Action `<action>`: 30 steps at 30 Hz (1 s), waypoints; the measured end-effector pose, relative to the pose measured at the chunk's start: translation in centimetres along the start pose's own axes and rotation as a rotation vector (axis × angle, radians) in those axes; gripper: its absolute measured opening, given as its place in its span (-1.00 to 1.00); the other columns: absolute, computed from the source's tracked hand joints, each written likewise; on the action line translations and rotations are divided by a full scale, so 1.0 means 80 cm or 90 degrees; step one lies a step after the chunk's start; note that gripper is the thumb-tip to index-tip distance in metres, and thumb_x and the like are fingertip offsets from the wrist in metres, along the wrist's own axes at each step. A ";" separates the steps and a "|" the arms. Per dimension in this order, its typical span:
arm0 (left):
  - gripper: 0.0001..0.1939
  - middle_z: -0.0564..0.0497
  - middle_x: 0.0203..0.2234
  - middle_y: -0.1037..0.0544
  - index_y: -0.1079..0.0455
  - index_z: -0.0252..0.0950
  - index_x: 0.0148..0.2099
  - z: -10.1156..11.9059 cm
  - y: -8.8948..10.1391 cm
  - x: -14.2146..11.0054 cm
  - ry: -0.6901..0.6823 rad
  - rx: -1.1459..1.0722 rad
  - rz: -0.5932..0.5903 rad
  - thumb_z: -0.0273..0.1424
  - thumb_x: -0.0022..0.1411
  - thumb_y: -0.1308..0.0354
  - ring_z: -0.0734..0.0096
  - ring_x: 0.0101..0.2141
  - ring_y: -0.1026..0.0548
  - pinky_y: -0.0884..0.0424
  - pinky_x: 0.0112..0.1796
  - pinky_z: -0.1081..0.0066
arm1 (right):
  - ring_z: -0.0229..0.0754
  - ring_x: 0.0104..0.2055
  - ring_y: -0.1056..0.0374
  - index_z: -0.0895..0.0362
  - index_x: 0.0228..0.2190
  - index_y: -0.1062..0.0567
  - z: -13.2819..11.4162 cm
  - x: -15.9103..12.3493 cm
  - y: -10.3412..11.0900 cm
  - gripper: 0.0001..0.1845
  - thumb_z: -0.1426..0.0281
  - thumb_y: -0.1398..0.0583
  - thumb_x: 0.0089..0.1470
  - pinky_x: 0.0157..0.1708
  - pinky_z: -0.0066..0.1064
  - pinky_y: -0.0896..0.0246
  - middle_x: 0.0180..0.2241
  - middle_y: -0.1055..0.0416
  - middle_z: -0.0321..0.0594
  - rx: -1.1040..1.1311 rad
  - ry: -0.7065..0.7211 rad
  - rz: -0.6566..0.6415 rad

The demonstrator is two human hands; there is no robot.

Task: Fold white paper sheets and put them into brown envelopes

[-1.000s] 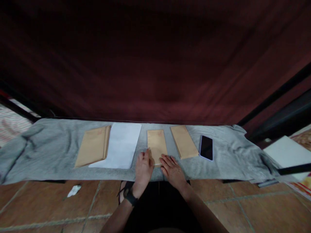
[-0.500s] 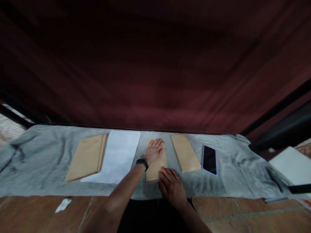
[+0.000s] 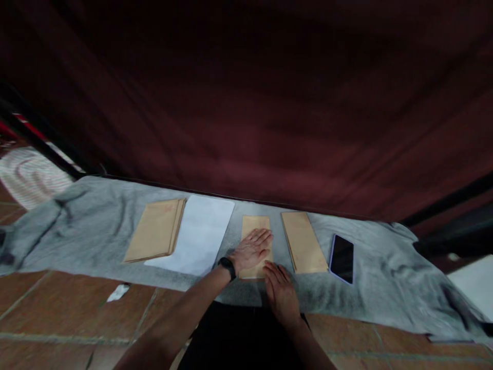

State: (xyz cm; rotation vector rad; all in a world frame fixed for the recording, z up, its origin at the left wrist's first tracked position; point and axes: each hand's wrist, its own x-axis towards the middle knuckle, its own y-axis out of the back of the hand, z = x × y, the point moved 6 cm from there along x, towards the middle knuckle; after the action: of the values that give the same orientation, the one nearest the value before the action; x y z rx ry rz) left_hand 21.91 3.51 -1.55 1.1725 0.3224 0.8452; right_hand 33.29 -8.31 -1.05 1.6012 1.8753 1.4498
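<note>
A brown envelope [image 3: 254, 225] lies flat on the grey cloth [image 3: 88, 226] in front of me. My left hand [image 3: 252, 248], with a black band at the wrist, lies flat and open on the envelope's lower half, fingers stretched out. My right hand [image 3: 281, 290] rests open at the envelope's near right corner, fingertips touching its edge. Right of it lies a second pile of brown envelopes [image 3: 304, 241]. To the left are white sheets [image 3: 196, 234] and a thicker stack of brown envelopes [image 3: 156, 231].
A black phone [image 3: 341, 252] lies on the cloth, right of the envelopes. A dark red curtain [image 3: 246, 103] hangs behind the cloth. Terracotta floor tiles [image 3: 57, 318] show in front, with a scrap of white paper [image 3: 117, 293] on them.
My left hand has gone from beside the envelope's near left corner onto its top, then slid back toward me along it. My right hand stays at the near corner. The view shifted.
</note>
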 end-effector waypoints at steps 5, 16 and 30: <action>-0.42 -0.10 0.42 -0.04 0.05 -0.29 0.44 0.034 -0.011 -0.048 -0.028 0.105 -0.056 -0.24 0.47 0.15 0.30 0.40 0.08 0.22 0.36 0.19 | -0.08 0.12 -0.36 0.08 -0.01 -0.42 0.013 -0.006 -0.001 -0.66 0.37 0.10 0.39 0.14 -0.10 -0.30 -0.01 -0.48 -0.10 0.040 -0.068 0.030; -0.31 -0.25 0.34 -0.21 -0.02 -0.40 0.41 0.096 0.015 -0.123 -0.102 0.084 -0.025 -0.09 0.42 0.04 0.15 0.37 -0.06 0.08 0.34 0.16 | -0.05 0.21 -0.27 0.08 0.14 -0.36 0.029 -0.009 -0.002 -0.54 0.22 0.13 0.40 0.19 0.00 -0.24 0.13 -0.38 -0.06 0.093 -0.084 0.009; -0.28 -0.12 0.30 -0.32 -0.14 -0.24 0.38 0.088 0.009 -0.126 -0.100 0.033 -0.024 0.01 0.31 -0.09 0.12 0.33 -0.15 0.06 0.34 0.11 | -0.13 0.46 0.22 0.00 0.36 -0.10 0.035 0.111 -0.062 -0.44 0.18 0.19 0.42 0.40 -0.05 0.23 0.43 0.15 -0.22 -0.131 0.100 -0.288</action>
State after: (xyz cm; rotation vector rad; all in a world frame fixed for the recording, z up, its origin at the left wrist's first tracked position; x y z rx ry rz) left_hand 19.36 -8.43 -0.14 1.2701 0.2379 0.7114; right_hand 29.46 1.33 -2.99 0.9160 1.9332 1.5285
